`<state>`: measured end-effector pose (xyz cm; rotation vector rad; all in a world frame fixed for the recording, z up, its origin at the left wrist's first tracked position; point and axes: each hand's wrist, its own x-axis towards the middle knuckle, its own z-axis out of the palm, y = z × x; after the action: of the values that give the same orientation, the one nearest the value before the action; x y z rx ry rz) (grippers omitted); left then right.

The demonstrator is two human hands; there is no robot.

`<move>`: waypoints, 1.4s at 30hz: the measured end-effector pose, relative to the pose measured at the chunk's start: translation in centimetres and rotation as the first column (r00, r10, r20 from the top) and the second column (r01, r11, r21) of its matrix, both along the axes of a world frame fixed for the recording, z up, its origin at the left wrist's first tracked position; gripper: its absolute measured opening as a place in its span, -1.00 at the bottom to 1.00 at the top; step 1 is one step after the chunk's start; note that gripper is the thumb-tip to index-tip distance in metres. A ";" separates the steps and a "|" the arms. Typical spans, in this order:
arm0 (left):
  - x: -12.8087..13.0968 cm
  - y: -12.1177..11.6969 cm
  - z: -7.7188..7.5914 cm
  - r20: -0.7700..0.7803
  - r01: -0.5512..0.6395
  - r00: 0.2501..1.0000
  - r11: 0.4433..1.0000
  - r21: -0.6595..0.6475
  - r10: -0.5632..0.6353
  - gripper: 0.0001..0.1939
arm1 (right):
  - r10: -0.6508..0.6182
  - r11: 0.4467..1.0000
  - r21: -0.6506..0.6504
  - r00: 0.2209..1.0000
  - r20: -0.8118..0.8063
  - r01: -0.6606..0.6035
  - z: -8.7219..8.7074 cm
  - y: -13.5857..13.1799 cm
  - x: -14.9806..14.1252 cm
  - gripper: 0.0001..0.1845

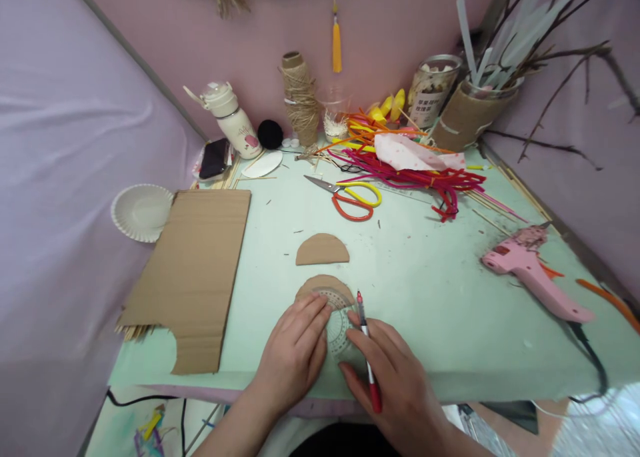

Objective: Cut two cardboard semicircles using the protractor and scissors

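A clear round protractor (339,334) lies partly over a cut cardboard piece (320,284) with a curved edge, near the front of the table. My left hand (295,344) has its fingers together on the protractor's left side, holding it against the cardboard. My right hand (395,370) holds a red-and-white pen (367,350), its red tip pointing away from me, while the fingers touch the protractor's right side. Just beyond lies a half-round cardboard piece (323,250). Fingers hide parts of the protractor and the lower cardboard.
Scissors (345,194) lie farther back. On the left are a large cardboard sheet (200,264) and a paper plate (143,212). A pink glue gun (530,270) rests at right. Behind stand a bottle (233,120), a twine spool (300,100) and colourful pipe cleaners (400,170).
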<state>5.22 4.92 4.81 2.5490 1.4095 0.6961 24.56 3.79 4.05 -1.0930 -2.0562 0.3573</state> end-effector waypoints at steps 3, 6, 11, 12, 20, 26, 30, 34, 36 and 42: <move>0.0 0.0 -0.1 -0.004 0.004 1.000 1.000 0.003 -0.004 -0.50 | -0.005 1.000 0.015 1.000 -0.011 0.006 0.1 0.0 0.2 -0.66; 0.0 0.1 -0.1 0.003 0.009 1.000 1.000 0.006 -0.009 -0.51 | 0.019 1.000 0.005 1.000 -0.024 -0.018 0.2 0.0 0.3 -0.68; 0.1 0.1 0.0 0.008 0.013 1.000 1.000 0.008 -0.013 -0.51 | 0.070 0.998 -0.005 0.997 -0.033 -0.070 0.2 0.0 0.6 -0.72; 0.1 0.1 0.0 0.008 0.012 1.000 1.000 0.010 -0.012 -0.51 | 0.068 0.998 -0.005 0.997 -0.035 -0.068 0.2 0.0 0.6 -0.71; -0.1 -0.1 -0.3 0.016 0.008 1.000 1.000 0.015 -0.008 -0.52 | 0.069 0.998 0.009 0.986 -0.149 -0.068 -0.1 -0.2 1.0 -0.68; 0.0 0.1 0.0 0.016 0.010 1.000 1.000 0.012 -0.010 -0.53 | -0.007 0.996 -0.092 0.970 -0.242 -0.015 -0.7 -0.6 2.0 -0.63; 0.1 0.0 0.2 0.010 0.008 1.000 1.000 0.019 -0.009 -0.53 | -0.033 0.991 -0.132 0.978 -0.208 0.005 -0.8 0.1 1.9 -0.72; 0.1 0.0 0.2 0.005 0.005 1.000 1.000 0.015 -0.005 -0.53 | -0.019 0.994 -0.113 0.998 -0.051 0.013 -0.8 1.0 1.1 -0.75; 0.1 0.0 0.1 0.008 0.001 1.000 1.000 0.013 -0.001 -0.54 | -0.018 0.997 -0.076 1.000 -0.014 0.017 -0.8 1.1 0.8 -0.77; 0.1 -0.1 0.0 0.016 -0.003 1.000 1.000 0.016 0.002 -0.53 | -0.046 0.996 -0.072 0.999 -0.011 0.045 -0.8 0.9 1.0 -0.79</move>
<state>5.30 4.80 4.82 2.5488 1.4080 0.7295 25.51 4.72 3.23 -1.1757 -2.0177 0.4175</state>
